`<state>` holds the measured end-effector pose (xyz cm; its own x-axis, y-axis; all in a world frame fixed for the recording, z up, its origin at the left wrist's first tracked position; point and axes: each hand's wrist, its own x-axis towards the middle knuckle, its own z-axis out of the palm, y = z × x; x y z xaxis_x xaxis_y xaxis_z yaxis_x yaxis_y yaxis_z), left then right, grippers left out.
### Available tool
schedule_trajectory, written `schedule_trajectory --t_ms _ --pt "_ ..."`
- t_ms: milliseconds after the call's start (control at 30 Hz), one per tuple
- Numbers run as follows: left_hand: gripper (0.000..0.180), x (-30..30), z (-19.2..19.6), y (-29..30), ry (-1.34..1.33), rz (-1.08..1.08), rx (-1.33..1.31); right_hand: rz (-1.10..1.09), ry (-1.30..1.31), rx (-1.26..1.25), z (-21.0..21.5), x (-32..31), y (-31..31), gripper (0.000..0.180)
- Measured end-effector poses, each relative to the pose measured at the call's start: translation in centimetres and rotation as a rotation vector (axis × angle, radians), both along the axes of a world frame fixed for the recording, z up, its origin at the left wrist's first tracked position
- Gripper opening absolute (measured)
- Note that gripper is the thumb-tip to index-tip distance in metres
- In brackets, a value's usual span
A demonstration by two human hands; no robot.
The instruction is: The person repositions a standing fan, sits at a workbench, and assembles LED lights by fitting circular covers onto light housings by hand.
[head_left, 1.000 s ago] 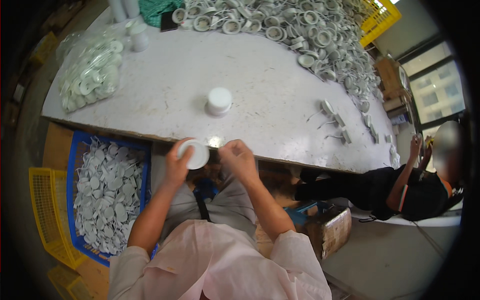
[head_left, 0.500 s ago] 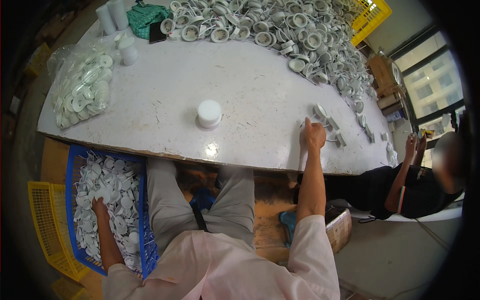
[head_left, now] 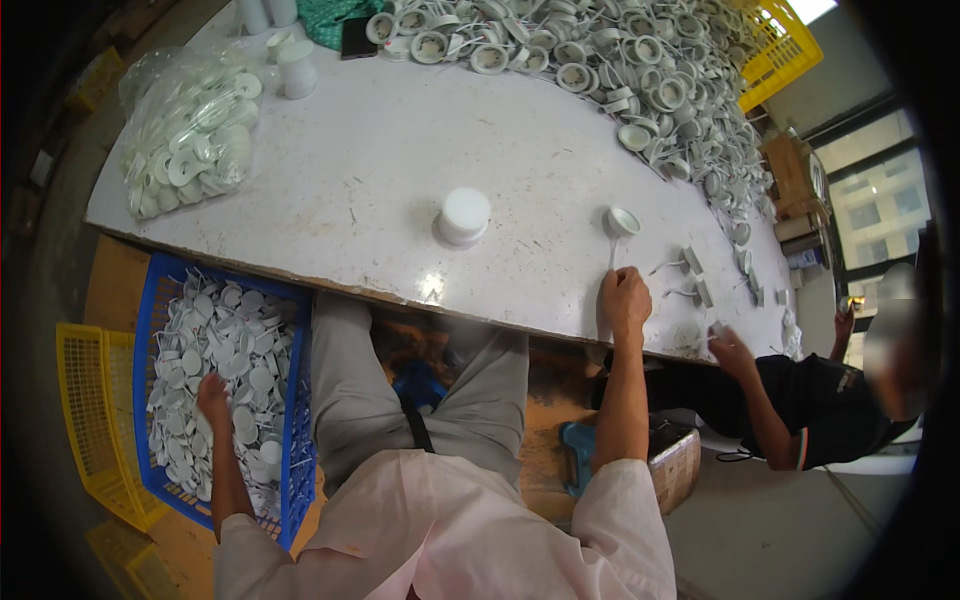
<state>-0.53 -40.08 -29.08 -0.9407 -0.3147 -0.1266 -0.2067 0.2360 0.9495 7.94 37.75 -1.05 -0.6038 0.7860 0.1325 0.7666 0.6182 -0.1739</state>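
Note:
My right hand [head_left: 627, 298] is over the table's front part, fingers closed on the thin white lead of a round white lamp housing [head_left: 622, 222]. That cup-shaped housing lies tilted on the tabletop, just beyond my fingers. At the left, my left hand [head_left: 212, 397] is above the blue basket [head_left: 143, 350], which is full of round white pieces with leads [head_left: 235, 350]. Its fingers are blurred, so what they hold does not show. A short stack of white discs [head_left: 465, 215] stands on the table between my hands.
A large heap of white housings [head_left: 640, 80] covers the table's far right. Several single ones [head_left: 693, 262] lie right of my right hand, near a co-worker's hand [head_left: 732, 352]. A clear bag of white rings [head_left: 195, 140] lies far left; yellow crates [head_left: 95, 420] flank the basket.
My right hand has drawn one housing leftward, away from the others. My left hand has lifted from the pieces in the basket. The co-worker's hand has come to the table edge.

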Motion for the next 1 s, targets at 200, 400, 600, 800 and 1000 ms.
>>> schedule_trajectory --t_ms 200,400,600,800,1000 --pt "0.016 1.9 18.2 27.7 -0.029 -0.623 0.058 0.265 0.123 0.051 0.2 4.1 -7.8 0.016" --pt "0.053 4.3 24.5 42.1 -0.166 -1.063 0.569 0.386 0.143 -0.021 -0.7 8.6 -14.2 0.01" --pt "0.078 5.4 23.9 47.9 -0.199 -1.011 0.436 0.337 0.49 -0.717 -6.1 11.1 -16.5 0.017" --pt "0.084 6.2 23.7 48.1 -0.105 -0.934 0.416 0.327 0.526 -0.909 -7.3 10.9 -18.3 0.016" --pt "0.085 6.2 24.7 48.1 0.026 -0.854 0.287 0.426 0.507 -0.901 -6.3 9.8 -20.4 0.013"
